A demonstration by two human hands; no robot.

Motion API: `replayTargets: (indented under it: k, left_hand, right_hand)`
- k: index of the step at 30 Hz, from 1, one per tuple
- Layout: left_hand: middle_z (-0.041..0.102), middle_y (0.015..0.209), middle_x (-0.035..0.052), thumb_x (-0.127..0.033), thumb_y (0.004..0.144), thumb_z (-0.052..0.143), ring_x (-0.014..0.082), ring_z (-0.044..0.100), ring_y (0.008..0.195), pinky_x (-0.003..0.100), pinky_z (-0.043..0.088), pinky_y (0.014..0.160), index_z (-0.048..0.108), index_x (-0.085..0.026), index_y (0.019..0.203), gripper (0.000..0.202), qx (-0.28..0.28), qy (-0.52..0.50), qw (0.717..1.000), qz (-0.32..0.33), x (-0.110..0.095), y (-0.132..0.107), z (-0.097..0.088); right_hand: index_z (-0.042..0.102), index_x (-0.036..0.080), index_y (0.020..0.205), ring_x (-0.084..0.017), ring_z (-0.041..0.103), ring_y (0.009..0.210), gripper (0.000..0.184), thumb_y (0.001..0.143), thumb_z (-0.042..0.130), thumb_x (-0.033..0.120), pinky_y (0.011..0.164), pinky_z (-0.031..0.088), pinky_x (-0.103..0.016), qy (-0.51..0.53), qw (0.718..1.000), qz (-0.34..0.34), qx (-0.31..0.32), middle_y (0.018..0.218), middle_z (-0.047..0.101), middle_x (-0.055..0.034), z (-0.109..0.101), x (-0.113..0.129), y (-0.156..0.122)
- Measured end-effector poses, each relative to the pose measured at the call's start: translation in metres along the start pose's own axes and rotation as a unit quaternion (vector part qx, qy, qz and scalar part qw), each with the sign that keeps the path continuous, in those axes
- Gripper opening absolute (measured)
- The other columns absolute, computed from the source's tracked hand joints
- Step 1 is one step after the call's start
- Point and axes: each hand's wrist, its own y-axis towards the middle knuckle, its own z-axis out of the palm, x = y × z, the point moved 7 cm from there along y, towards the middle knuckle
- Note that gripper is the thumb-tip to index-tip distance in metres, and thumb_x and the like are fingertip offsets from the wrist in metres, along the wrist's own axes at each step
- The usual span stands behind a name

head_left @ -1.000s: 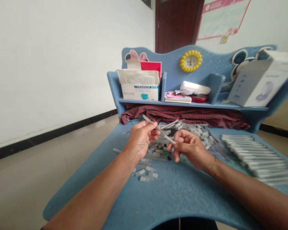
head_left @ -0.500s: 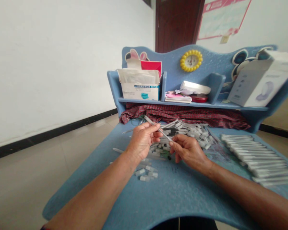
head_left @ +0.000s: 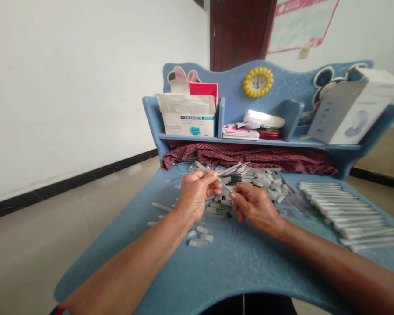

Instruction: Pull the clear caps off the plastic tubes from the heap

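Note:
A slim clear pen [head_left: 223,185] slants between my two hands above the blue desk [head_left: 223,267]. My left hand [head_left: 198,192] pinches its upper left part between thumb and fingers. The lower right end sits in the fingertips of my right hand [head_left: 254,203], which hide its tip. Behind and below the hands spreads a pile of pen parts [head_left: 265,177], with clear tubes, black pieces and white caps. Several small clear caps [head_left: 200,237] lie on the desk just below my left wrist. At the right, a row of pens [head_left: 348,214] lies side by side.
The desk's back shelf [head_left: 197,138] holds a face mask box [head_left: 190,122], papers [head_left: 239,134], a red round tin [head_left: 269,134] and a tall white box [head_left: 344,111]. Under it a red checked cloth [head_left: 246,155] is bunched. A yellow clock [head_left: 258,82] hangs on the backboard.
The whole view has shifted slightly, with the desk and shelf sitting a little further left. Both hands keep their hold on the pen, with hardly any movement.

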Motion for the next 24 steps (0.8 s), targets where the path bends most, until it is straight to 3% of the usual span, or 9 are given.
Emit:
replayTargets:
  k: [14, 20, 24]
  left_hand:
    - [0.059, 0.054, -0.0013, -0.020, 0.064, 0.070, 0.0076, 0.055, 0.046, 0.016, 0.047, 0.044, 0.059, -0.011, 0.067, 0.014, 0.000, 0.016, 1.000, 0.024, -0.010, -0.003, 0.003]
    - [0.055, 0.052, -0.0047, -0.024, 0.062, 0.072, 0.0047, 0.047, 0.041, 0.014, 0.038, 0.038, 0.056, -0.013, 0.068, 0.020, 0.013, 0.025, 1.000, -0.010, -0.018, 0.005, 0.001]
    - [0.051, 0.049, -0.0067, -0.021, 0.065, 0.070, 0.0024, 0.041, 0.038, 0.013, 0.028, 0.036, 0.054, -0.013, 0.066, 0.017, 0.051, 0.044, 0.996, -0.057, -0.016, 0.004, 0.007]
  right_hand:
    - [0.046, 0.018, 0.070, -0.008, 0.050, 0.033, 0.025, 0.086, 0.046, 0.037, 0.032, 0.032, -0.017, 0.050, 0.997, 0.045, 0.041, 0.052, 0.052, 0.0045, 0.003, 0.008, 0.007]
    - [0.052, 0.017, 0.073, -0.006, 0.050, 0.045, 0.032, 0.090, 0.039, 0.040, 0.045, 0.037, -0.017, -0.079, 0.990, -0.106, 0.053, 0.058, 0.052, 0.0031, -0.010, 0.049, 0.004]
    - [0.056, 0.017, 0.098, -0.008, 0.049, 0.051, 0.026, 0.093, 0.033, 0.028, 0.053, 0.038, -0.019, -0.162, 0.972, -0.168, 0.005, 0.057, 0.050, 0.0043, -0.023, 0.061, 0.003]
